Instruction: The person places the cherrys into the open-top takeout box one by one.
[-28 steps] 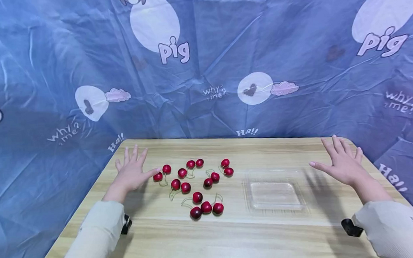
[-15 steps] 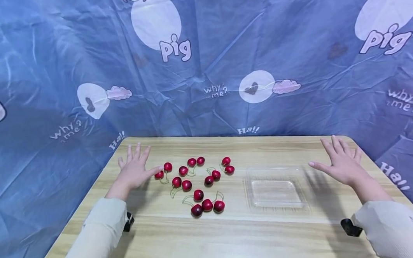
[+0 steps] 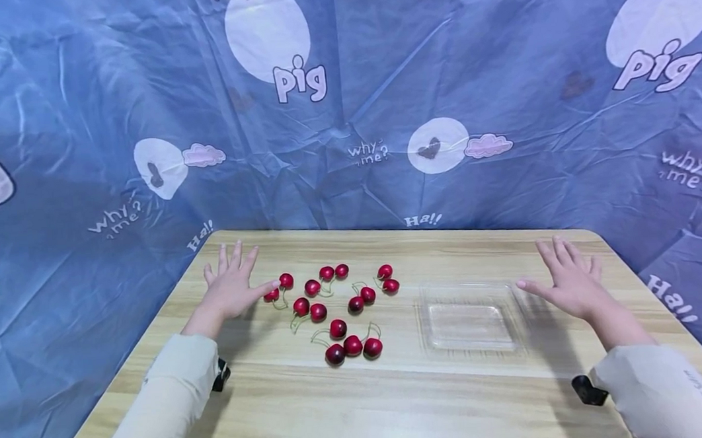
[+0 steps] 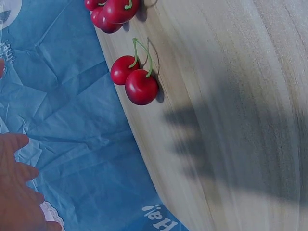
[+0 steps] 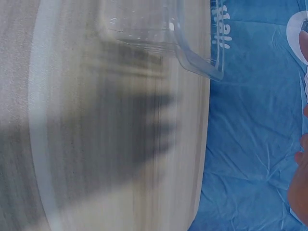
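My left hand [image 3: 228, 290] hovers over the table's left side with fingers spread and nothing held. In the head view its thumb tip overlaps the nearest pair of red cherries [image 3: 286, 281]. More cherries with green stems, many joined in pairs, lie scattered across the left and middle of the table, among them a dark red one [image 3: 335, 355] at the front. My right hand [image 3: 572, 287], fingers spread and holding nothing, is above the right side. Its thumb points at a clear plastic box [image 3: 472, 328] lying right of the cherries. The left wrist view shows a joined cherry pair [image 4: 141, 87] up close.
The light wooden table [image 3: 396, 402] has rounded far corners. Behind it and along both sides hangs a blue printed cloth [image 3: 301, 182]. Each wrist wears a small black device, such as the right one [image 3: 590, 390].
My right hand has shifted slightly left and down, closer to the plastic box. The left hand stays spread in place. The head view has tilted a little; the cherries and box lie as before.
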`<state>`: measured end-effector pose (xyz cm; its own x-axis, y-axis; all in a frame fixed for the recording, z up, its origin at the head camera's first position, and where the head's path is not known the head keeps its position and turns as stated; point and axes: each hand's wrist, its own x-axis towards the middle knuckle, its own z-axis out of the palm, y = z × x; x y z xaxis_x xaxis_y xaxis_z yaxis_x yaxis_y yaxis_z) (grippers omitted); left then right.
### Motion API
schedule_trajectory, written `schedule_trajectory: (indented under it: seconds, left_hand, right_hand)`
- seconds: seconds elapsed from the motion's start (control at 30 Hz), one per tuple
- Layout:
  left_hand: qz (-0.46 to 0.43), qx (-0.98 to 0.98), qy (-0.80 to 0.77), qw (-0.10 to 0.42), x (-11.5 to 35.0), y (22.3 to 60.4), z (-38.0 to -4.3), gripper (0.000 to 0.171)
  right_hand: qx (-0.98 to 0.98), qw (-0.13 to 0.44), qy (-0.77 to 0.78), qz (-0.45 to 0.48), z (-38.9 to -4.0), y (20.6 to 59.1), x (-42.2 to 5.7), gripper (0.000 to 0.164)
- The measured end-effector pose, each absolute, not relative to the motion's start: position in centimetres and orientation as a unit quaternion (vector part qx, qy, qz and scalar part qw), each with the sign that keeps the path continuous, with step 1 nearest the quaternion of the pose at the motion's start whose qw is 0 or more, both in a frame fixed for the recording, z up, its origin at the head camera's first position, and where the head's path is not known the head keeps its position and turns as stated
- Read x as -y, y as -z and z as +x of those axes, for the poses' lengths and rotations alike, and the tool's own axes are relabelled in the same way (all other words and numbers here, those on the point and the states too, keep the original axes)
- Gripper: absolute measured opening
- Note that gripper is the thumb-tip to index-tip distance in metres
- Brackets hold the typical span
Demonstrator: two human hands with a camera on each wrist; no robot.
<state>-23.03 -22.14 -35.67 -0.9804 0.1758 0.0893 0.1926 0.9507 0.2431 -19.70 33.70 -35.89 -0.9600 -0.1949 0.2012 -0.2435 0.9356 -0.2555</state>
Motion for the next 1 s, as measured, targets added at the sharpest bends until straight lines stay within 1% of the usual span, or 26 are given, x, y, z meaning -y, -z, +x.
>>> schedule_trajectory:
  seconds: [0.23,0.47,1.0]
  left_hand:
    - [-0.098,0.987,0.120,0.035,21.8,36.0,-23.0,0.092]
    - [-0.100,0.987,0.120,0.038,21.4,36.4,-22.6,0.094]
    - [-0.104,0.986,0.126,0.035,20.8,37.2,-21.8,0.094]
  right_hand:
    - [0.979,0.084,-0.142,0.121,-19.7,36.5,-33.2,0.087]
    - [0.977,0.068,-0.157,0.125,-19.6,37.2,-32.7,0.086]
    - [0.975,0.074,-0.158,0.137,-18.8,38.6,-32.1,0.087]
